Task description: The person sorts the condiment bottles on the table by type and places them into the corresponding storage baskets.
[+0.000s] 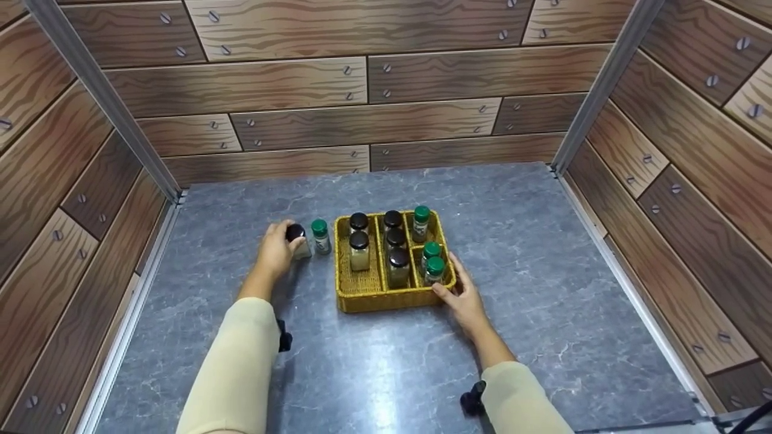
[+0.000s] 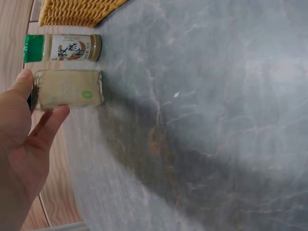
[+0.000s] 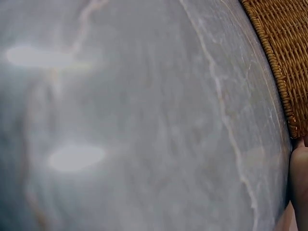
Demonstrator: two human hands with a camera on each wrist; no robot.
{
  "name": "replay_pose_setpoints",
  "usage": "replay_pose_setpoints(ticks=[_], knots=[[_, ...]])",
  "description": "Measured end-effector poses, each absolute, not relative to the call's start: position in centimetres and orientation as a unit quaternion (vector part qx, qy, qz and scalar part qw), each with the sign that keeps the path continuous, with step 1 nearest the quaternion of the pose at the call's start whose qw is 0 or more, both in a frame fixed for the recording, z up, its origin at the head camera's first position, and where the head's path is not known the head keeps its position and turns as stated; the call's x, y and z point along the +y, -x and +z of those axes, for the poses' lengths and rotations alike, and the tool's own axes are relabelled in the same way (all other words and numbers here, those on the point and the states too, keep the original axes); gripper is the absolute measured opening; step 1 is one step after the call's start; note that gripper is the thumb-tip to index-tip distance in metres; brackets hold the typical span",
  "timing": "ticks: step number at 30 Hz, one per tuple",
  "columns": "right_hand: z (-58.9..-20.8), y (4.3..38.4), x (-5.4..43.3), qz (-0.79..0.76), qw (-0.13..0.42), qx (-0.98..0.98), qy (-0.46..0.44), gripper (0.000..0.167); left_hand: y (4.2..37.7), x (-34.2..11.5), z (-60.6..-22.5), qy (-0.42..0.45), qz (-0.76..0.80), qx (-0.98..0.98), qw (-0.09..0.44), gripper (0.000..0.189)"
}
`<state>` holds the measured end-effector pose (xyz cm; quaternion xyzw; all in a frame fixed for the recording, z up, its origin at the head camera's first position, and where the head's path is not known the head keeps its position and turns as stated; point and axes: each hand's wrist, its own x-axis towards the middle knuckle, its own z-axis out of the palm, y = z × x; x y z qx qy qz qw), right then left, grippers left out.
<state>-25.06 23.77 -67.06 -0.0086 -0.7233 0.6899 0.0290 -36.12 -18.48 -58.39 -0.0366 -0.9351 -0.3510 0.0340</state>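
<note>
My left hand [image 1: 276, 250] holds a square glass spice jar [image 2: 72, 88] by its black lid, thumb on one side and fingers on the other. Pale powder fills this jar, which stands upright on the tabletop. Just right of it is a smaller green-capped spice bottle [image 1: 321, 237] with a printed label. A yellow-brown wicker basket [image 1: 386, 300] with dividers sits in the middle. At its front right corner my right hand [image 1: 467, 304] grips the basket, thumb at the front and fingers along the side. In the right wrist view only part of that hand shows.
Inside the basket, black-lidded jars [image 1: 360, 256] stand in the left and middle compartments. Green-capped bottles [image 1: 421, 223] occupy the two right compartments. Wood-patterned walls [image 1: 362, 84] enclose the grey marbled tabletop [image 1: 543, 289] at the back and sides.
</note>
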Motion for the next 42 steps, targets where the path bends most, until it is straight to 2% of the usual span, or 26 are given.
replay_pose_setpoints(ticks=[11,35,42], knots=[[-67.2,25.3,23.7,0.691,0.035,-0.722,0.006,0.083,33.9,-18.8,-59.1,0.045,-0.368,-0.925,0.088,0.048],[-67.2,25.3,23.6,0.691,0.038,-0.722,0.007,0.083,29.6,-17.1,-57.4,0.079,-0.396,-0.911,0.087,0.050],[-67.0,25.3,23.6,0.701,0.034,-0.713,0.003,0.083,28.4,-16.2,-56.7,0.097,-0.402,-0.907,0.080,0.045]])
